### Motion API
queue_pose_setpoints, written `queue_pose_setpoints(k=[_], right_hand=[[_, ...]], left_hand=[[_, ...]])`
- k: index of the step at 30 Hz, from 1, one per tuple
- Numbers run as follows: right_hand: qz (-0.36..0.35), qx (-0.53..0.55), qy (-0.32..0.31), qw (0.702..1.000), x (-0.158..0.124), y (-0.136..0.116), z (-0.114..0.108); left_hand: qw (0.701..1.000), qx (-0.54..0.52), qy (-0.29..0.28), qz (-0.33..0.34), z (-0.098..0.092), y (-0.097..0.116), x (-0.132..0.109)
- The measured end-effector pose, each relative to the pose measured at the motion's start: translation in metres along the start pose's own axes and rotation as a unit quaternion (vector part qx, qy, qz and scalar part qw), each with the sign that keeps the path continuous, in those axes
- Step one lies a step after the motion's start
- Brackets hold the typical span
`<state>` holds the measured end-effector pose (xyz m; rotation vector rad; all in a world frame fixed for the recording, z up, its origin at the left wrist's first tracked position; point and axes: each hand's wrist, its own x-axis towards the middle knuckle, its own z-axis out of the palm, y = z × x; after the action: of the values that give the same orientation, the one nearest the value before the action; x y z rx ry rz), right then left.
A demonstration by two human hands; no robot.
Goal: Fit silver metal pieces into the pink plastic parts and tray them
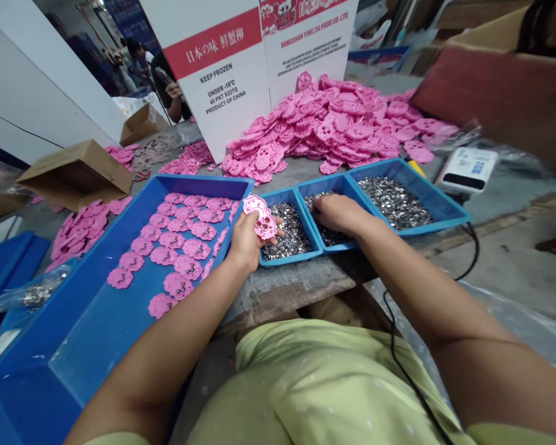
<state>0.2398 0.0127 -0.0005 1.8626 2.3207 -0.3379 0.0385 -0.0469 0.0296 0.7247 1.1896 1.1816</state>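
My left hand (pixel 244 242) is closed on a pink scalloped plastic piece (pixel 262 221), held up over the edge of the left small bin. Holes and raised shapes mark the face of that piece. My right hand (pixel 339 214) reaches down into the middle blue bin (pixel 340 248), among small shiny metal parts. Its fingers are bent together and their tips are hidden, so what they pinch cannot be made out. Similar metal parts fill the left blue bin (pixel 291 259) and the right blue bin (pixel 429 227).
A large blue tray (pixel 97 337) on the left carries rows of pink pieces (pixel 173 240). Behind the bins rises a heap of pink pieces (pixel 333 120) against a white carton (pixel 227 68). A white device (pixel 467 168) with a black cable stands right. Another person's hand (pixel 173 91) shows behind the carton.
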Motion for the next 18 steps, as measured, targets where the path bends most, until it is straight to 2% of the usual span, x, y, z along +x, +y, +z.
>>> queue_pose_setpoints(k=[8,12,18], right_hand=[[0.04,0.072,0.066,0.994,0.004,0.009,-0.001],[0.028,0.113,0.107,0.987,-0.001,0.014,-0.006],[0.022,0.245,0.153,0.957,-0.011,0.023,-0.007]], left_hand=[[1.0,0.014,-0.003,0.011,-0.002,-0.001,0.001],[1.0,0.02,-0.006,0.015,-0.001,-0.003,0.0],[0.999,0.027,-0.021,0.022,-0.003,-0.006,-0.001]])
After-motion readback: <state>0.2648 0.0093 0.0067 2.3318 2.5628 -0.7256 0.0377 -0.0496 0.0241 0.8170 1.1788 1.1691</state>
